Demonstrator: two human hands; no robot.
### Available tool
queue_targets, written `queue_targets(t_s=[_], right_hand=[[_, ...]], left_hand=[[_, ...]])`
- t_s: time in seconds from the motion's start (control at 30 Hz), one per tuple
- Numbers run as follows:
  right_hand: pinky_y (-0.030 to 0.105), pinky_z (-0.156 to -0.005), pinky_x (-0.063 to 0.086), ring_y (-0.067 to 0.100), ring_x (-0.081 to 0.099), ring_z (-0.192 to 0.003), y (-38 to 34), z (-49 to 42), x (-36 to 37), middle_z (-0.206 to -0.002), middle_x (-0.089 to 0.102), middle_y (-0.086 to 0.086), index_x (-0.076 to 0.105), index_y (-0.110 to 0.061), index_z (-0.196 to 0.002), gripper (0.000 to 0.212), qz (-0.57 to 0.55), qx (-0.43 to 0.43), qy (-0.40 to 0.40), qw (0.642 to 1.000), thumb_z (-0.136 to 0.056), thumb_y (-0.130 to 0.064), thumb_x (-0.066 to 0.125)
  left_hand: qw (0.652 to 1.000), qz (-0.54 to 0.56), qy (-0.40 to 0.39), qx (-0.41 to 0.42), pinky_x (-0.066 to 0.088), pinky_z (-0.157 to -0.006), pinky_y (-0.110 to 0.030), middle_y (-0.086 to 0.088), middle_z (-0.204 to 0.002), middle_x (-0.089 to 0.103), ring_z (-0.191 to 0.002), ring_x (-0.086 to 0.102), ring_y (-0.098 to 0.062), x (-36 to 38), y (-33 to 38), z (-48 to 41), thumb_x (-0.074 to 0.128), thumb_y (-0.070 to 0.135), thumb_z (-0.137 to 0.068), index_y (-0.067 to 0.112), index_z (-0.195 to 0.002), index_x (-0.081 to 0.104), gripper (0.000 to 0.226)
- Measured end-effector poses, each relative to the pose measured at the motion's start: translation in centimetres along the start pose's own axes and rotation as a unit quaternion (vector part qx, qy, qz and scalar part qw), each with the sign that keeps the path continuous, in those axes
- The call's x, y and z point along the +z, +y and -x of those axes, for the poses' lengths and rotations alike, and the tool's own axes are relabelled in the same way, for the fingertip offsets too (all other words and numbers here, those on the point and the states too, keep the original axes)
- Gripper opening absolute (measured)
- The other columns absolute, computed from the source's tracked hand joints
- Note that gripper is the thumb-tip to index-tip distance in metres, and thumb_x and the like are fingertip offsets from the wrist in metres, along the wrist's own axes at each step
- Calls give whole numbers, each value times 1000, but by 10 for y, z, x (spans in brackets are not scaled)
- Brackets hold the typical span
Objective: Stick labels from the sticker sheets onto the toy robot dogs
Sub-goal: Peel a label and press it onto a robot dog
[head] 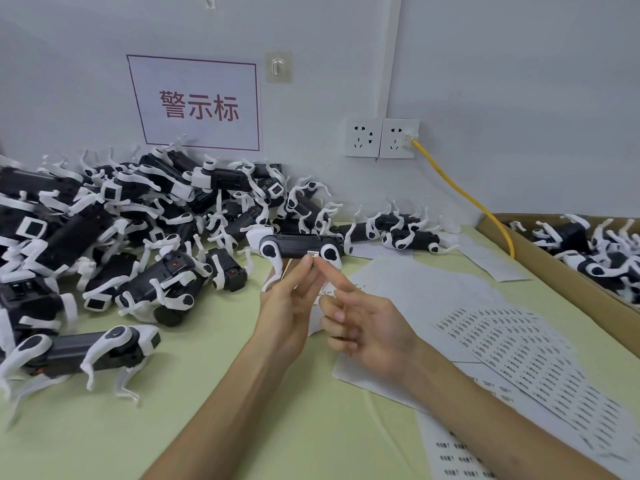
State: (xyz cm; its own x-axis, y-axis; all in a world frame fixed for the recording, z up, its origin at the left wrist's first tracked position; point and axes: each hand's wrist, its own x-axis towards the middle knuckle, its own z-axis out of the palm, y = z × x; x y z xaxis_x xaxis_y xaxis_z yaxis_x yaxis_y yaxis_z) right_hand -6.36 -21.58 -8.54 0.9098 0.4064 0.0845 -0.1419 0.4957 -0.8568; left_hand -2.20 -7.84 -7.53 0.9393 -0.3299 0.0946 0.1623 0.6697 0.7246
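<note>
Black dog [298, 244], axis left-right, held by left hand [287, 306] | label [313, 253] on dog's near side | right hand [363, 327] empty, index out just below label

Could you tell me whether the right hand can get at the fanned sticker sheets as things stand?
Probably yes: the right hand hovers beside the sticker sheets, which lie uncovered on the table with nothing between them.

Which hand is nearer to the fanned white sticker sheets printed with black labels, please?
Right. The right hand sits just left of the fanned white sticker sheets; the left hand is farther left, up by a black-and-white toy robot dog.
</note>
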Motion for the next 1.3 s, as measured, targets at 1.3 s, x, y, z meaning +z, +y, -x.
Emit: queue_targets(t_s=[1.3], right_hand=[[26,-55,18,13,22,-61,10,0,7,-76,42,-3,54,-42,-145,48,-24,16,-5,1000,-101,-25,48]], left_hand=[[969,-48,222,92,60,-89,-32,-7,-82,73,-94,78,-26,-2,-12,-11,81,11,-87,16,-68,67,24]])
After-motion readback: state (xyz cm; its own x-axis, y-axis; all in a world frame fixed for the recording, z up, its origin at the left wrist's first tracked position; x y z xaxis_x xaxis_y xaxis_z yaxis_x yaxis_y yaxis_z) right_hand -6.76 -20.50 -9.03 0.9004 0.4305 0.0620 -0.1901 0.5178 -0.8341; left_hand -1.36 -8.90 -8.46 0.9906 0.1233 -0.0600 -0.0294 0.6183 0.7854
